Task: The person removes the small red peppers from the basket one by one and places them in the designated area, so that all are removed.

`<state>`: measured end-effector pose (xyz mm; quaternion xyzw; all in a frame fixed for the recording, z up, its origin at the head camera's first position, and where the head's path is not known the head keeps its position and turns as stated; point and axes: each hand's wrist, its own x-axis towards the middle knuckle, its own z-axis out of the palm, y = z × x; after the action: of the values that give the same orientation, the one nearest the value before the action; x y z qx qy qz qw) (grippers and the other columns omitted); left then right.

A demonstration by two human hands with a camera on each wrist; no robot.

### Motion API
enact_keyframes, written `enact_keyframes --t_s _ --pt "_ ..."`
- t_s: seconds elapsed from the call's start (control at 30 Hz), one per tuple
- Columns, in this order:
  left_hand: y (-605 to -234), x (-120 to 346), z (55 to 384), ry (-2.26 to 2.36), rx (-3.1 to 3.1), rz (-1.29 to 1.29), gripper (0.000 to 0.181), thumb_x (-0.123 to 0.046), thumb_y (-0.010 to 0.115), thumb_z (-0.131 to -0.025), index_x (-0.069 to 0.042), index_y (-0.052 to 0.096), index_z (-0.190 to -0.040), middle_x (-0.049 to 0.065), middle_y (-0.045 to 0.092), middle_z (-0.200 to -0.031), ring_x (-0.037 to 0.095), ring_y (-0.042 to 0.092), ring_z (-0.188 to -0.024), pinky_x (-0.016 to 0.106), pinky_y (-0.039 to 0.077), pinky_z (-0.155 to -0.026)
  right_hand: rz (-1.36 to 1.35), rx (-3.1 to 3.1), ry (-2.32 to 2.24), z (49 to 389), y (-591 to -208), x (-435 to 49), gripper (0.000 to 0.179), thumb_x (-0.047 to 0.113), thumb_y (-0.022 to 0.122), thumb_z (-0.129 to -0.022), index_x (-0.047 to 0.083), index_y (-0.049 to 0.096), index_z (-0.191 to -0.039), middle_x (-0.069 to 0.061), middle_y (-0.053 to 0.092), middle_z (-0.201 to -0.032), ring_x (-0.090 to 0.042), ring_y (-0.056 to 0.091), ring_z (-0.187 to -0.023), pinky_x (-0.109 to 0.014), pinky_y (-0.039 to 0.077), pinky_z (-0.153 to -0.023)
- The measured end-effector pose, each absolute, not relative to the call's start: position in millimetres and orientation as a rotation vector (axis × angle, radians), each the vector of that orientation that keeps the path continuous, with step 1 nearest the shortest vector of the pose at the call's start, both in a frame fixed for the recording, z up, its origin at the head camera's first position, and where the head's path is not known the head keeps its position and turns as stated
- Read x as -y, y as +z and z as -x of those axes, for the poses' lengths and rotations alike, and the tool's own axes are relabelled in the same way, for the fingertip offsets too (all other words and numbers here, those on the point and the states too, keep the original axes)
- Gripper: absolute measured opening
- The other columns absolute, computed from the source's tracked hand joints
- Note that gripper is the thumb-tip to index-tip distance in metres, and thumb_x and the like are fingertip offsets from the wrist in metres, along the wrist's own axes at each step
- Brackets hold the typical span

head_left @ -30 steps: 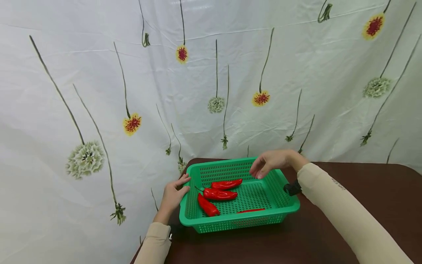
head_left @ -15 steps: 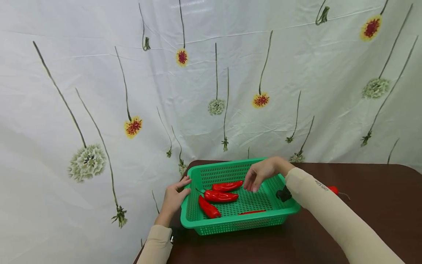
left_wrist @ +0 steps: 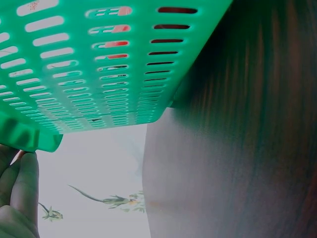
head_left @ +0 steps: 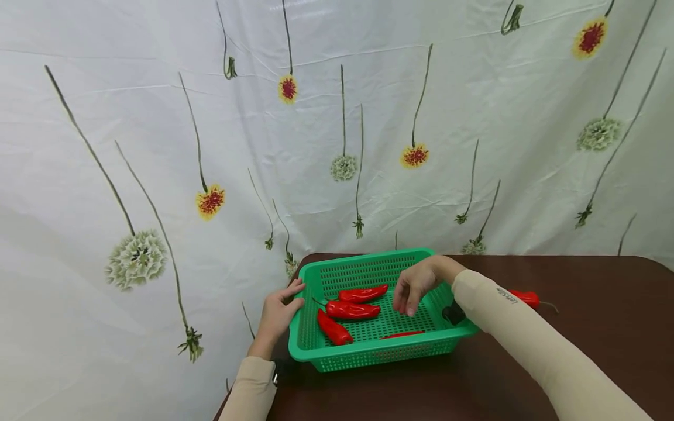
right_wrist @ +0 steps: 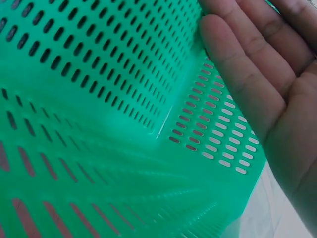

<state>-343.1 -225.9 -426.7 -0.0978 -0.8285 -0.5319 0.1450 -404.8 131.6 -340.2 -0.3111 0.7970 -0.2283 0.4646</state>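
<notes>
A green plastic basket (head_left: 384, 351) with slotted walls sits on the table. Long red peppers lie inside: one at the back (head_left: 363, 294), one in the middle (head_left: 353, 310), one at the front left (head_left: 334, 327). Another pepper (head_left: 402, 335) shows only as a sliver above the front rim. My left hand (head_left: 279, 313) rests on the left rim; the left wrist view shows its fingers (left_wrist: 25, 183) touching the rim's edge. My right hand (head_left: 416, 286) hangs in the basket's right half, fingers loosely bent. In the right wrist view nothing is seen in its palm.
Right of the basket, a red pepper with a long stem (head_left: 529, 299) lies on the dark brown table (head_left: 595, 310), partly hidden by my right sleeve (head_left: 526, 327). A white cloth with printed flowers (head_left: 316, 128) hangs behind the table.
My right hand has moved lower and slightly left into the basket. The pepper on the table at right has come into sight past the sleeve. The left hand stays on the rim.
</notes>
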Motion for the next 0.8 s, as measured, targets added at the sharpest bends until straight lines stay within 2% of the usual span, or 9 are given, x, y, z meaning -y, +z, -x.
enact_keyframes --t_s 0.23,0.53,0.8 --pt "-425.9 226.1 343.1 -1.531 2.382 0.294 0.039 -0.003 0.062 -0.091 -0.002 0.067 -0.131 0.009 0.055 -0.147 0.027 0.042 -0.146 0.053 0.032 -0.119 0.736 -1.955 -0.510 404.4 -346.0 -128.4 0.046 0.003 0.067 -0.093 -0.004 0.057 -0.138 -0.019 0.059 -0.140 -0.012 0.063 -0.118 -0.033 0.050 -0.106" --pt "-427.2 226.7 343.4 -1.522 2.386 0.292 0.039 -0.002 0.061 -0.092 -0.001 0.066 -0.131 0.010 0.054 -0.148 0.029 0.042 -0.145 0.054 0.035 -0.117 0.680 -1.947 -0.437 400.8 -356.9 -124.9 0.042 0.003 0.067 -0.092 0.003 0.063 -0.134 -0.006 0.068 -0.128 -0.010 0.063 -0.114 -0.031 0.050 -0.105" --pt "-428.3 226.8 342.4 -1.547 2.392 0.291 0.040 -0.004 0.061 -0.093 -0.002 0.065 -0.132 0.009 0.053 -0.150 0.029 0.040 -0.147 0.053 0.036 -0.117 0.664 -1.935 -0.373 398.5 -365.1 -123.2 0.039 0.004 0.067 -0.093 0.008 0.066 -0.132 -0.001 0.069 -0.125 -0.011 0.062 -0.117 -0.034 0.048 -0.109"
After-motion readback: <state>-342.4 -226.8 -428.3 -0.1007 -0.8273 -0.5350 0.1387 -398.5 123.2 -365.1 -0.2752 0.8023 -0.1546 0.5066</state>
